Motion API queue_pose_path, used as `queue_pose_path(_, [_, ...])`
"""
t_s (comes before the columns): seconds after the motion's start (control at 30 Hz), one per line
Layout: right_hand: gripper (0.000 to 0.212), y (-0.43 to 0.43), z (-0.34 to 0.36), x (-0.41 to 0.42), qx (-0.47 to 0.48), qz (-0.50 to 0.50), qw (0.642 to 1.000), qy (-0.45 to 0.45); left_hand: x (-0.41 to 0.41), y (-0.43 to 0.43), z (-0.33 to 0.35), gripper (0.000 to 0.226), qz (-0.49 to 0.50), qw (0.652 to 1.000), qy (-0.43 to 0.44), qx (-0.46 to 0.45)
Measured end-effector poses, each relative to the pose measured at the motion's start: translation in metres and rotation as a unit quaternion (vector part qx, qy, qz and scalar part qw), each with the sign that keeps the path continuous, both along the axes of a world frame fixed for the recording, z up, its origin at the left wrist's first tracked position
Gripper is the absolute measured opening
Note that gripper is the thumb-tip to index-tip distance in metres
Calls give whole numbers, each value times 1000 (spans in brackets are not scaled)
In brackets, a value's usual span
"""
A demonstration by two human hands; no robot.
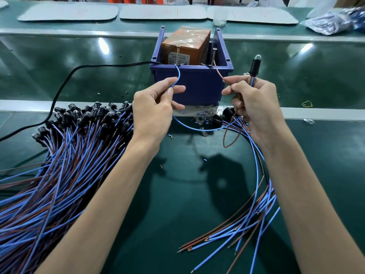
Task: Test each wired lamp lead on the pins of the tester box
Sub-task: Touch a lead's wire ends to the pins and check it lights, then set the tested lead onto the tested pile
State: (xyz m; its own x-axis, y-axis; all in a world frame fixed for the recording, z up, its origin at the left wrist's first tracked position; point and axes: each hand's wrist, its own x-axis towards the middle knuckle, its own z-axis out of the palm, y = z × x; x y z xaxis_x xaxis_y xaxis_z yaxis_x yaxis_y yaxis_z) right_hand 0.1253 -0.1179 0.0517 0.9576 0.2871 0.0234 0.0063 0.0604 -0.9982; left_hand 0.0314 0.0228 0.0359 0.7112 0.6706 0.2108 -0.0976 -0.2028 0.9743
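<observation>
A glossy green surface (79,62) carries a blue bin (192,84) at centre, a big heap of blue and brown lamp leads (65,155) on the left, a smaller bundle (254,214) on the right, and a yellow rubber band (307,104) far right

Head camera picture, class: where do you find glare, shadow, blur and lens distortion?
Head view: white glare streaks on the green bench top; the arms' dark shadows fall on the mat between them; the clear bags at top right are smeared and soft; the wide lens bows the bench rail and stretches the forearms toward the lower edge.
</observation>
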Motion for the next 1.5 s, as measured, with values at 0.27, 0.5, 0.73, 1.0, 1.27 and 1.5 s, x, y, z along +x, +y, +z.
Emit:
queue_pose_path(0.27, [25, 1, -1, -1, 2, 6, 1000, 4, 0, 2, 1, 26, -4, 1000, -4, -7])
queue_pose_path(0.5, [26, 2, -1, -1, 3, 5, 1000, -2, 0, 2, 1, 28, -11, 1000, -9, -4])
queue_pose_path(0.73, [26, 1, 1, -1, -1, 6, 1000, -5, 0, 2, 1, 28, -16, 1000, -5, 6])
queue_pose_path(1.0, [26, 0, 1, -1, -2, 8, 1000, -6, 0, 3, 0, 29, -17, 1000, -5, 18])
queue_pose_path(1.27, [27, -6, 4, 3, -12, 140, 989, 53, -14, 9, 25, 25, -157, 969, 153, 115])
queue_pose_path(1.5, [36, -5, -4, -1, -292, 281, 913, 44, -44, 25, 53, 32, -380, 722, 467, 339])
